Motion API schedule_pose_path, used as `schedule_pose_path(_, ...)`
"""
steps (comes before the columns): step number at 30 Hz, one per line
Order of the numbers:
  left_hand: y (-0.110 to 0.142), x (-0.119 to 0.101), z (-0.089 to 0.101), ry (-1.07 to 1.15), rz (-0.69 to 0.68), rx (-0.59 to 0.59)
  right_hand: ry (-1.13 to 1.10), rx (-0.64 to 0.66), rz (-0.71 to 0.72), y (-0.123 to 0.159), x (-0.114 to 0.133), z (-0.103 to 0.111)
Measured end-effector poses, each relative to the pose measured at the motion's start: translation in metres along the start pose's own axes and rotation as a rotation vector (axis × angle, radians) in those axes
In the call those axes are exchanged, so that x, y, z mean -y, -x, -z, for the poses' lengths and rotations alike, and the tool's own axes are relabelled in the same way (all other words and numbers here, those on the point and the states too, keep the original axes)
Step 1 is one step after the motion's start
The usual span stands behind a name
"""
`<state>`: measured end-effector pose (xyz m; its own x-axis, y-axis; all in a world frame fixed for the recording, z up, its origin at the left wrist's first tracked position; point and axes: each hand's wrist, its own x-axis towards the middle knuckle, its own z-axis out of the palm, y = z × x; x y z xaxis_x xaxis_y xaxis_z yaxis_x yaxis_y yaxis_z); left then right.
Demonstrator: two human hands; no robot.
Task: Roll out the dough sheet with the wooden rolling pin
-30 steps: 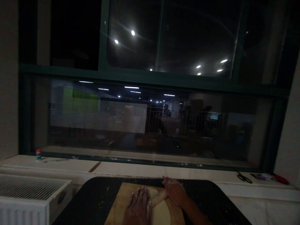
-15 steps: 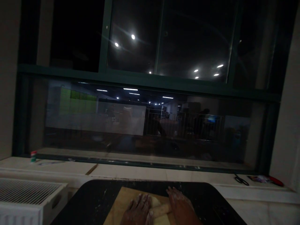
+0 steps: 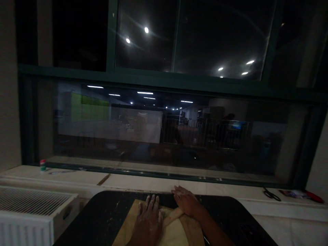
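A light wooden rolling pin [image 3: 173, 217] lies at a slant across a pale sheet of dough [image 3: 176, 235]. The dough rests on a tan wooden board [image 3: 125, 228] on a dark table. My left hand [image 3: 148, 218], dusted with flour, lies over the pin's left end with its fingers stretched forward. On the right end, my right hand [image 3: 186, 201] presses down with its palm, its floury fingers extended beyond the pin. Both hands cover the pin's ends, so only its middle shows. Neither hand's fingers wrap round it.
The black table [image 3: 102, 215] has rounded far corners and meets a white windowsill [image 3: 153, 182]. Black scissors [image 3: 271, 194] and a red object [image 3: 314, 196] lie on the sill at right, a small red-capped container [image 3: 42, 165] at left. A white radiator [image 3: 38, 212] stands left of the table.
Both hands and the rolling pin have moved forward, away from me, over the dough. More of the dough now shows on the near side of the pin. The view has shifted slightly.
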<state>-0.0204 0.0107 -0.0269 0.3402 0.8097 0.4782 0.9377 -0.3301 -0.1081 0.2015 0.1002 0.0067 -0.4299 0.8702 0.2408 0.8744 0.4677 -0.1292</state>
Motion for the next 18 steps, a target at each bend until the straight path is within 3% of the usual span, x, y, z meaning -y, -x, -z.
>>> schedule_pose_path(5, 0.006, -0.012, 0.004, 0.036, -0.007, -0.125, 0.081, 0.040, -0.040, 0.064, 0.004, 0.008)
schedule_pose_path(12, 0.026, -0.003, 0.019, 0.024, -0.293, -0.378, 0.147, -0.066, -0.188, 0.142, 0.029, 0.001)
schedule_pose_path(15, 0.028, -0.001, 0.021, 0.059, -0.337, -0.417, 0.157, -0.052, -0.152, 0.152, 0.030, -0.001)
schedule_pose_path(18, 0.022, -0.004, 0.017, 0.100, -0.310, -0.421, 0.205, 0.001, -0.144, 0.139, 0.024, 0.002)
